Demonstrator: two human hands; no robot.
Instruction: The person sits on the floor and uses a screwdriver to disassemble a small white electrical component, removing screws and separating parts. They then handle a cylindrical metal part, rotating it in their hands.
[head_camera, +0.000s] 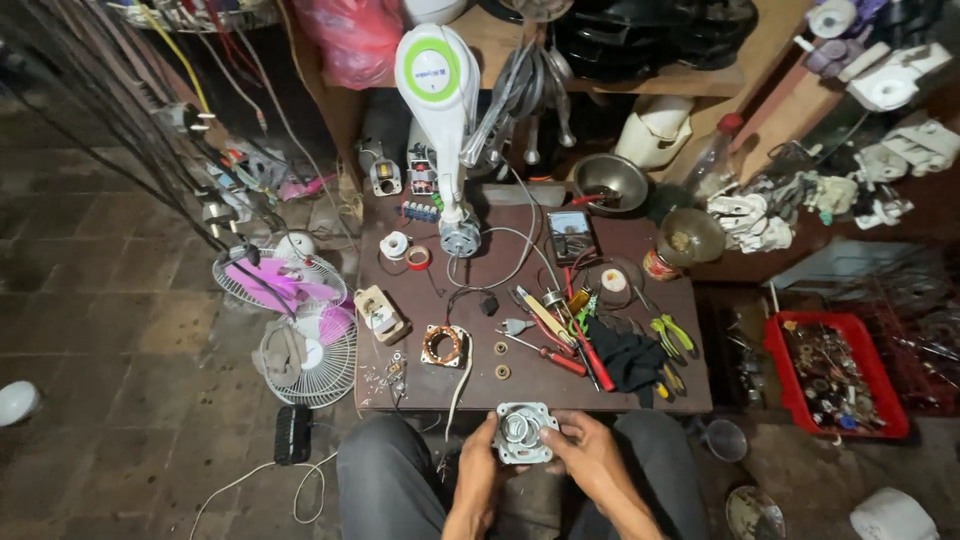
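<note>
Both hands clamp the grey motor housing (523, 433) over the lap, at 6 o'clock: left hand (478, 470) at its 9, right hand (592, 462) at its 3. Judging by layout, teardown's done: copper stator (443, 345) lies loose on the brown table (640, 390) at 11, bearings (502, 360) at 12, white fan body (438, 85) beyond; nothing refitted yet.

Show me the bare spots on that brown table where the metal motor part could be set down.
On the table: a bare strip along the near edge, right of the copper coil; another mid-left between the tape rolls and the coil. The tools and black cloth crowd the right. Both hands, left hand and right hand, hold the motor part.
</note>
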